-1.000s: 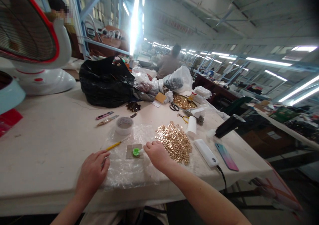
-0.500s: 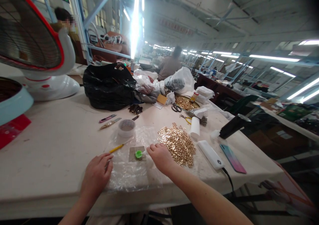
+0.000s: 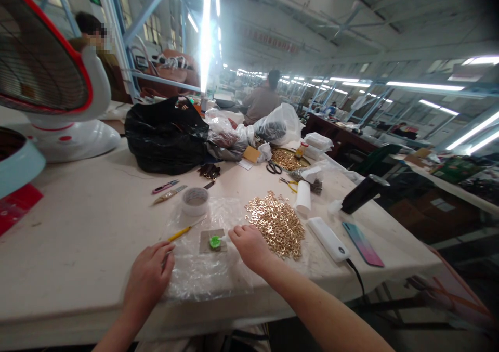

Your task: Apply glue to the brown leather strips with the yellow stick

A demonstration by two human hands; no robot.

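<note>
My left hand (image 3: pixel 150 271) is closed at the near edge of a clear plastic sheet (image 3: pixel 206 284), and a small greyish bit shows between its fingers. A slim yellow tool (image 3: pixel 180 233) with a pointed end lies just beyond those fingertips. In a pinch, my right hand (image 3: pixel 249 244) is held beside a small bright green cup-like piece (image 3: pixel 214 242); a pale tip sticks out from its fingers, too small to name. The green piece sits on a flat grey-brown square (image 3: pixel 205 242) on the sheet. Right of that hand is a heap of gold-coloured metal rings (image 3: pixel 278 222).
Behind the sheet stands a roll of tape (image 3: pixel 195 201), with cutters (image 3: pixel 165 186) to its left. A white power bank (image 3: pixel 328 240) and a phone (image 3: pixel 362 244) lie at right. Further back are scissors (image 3: pixel 273 168), a black bag (image 3: pixel 166 136) and a fan (image 3: pixel 74 139).
The whole view has shifted slightly to the left. Both hands keep nearly the same places and grips, and the things on the table have not visibly moved.
</note>
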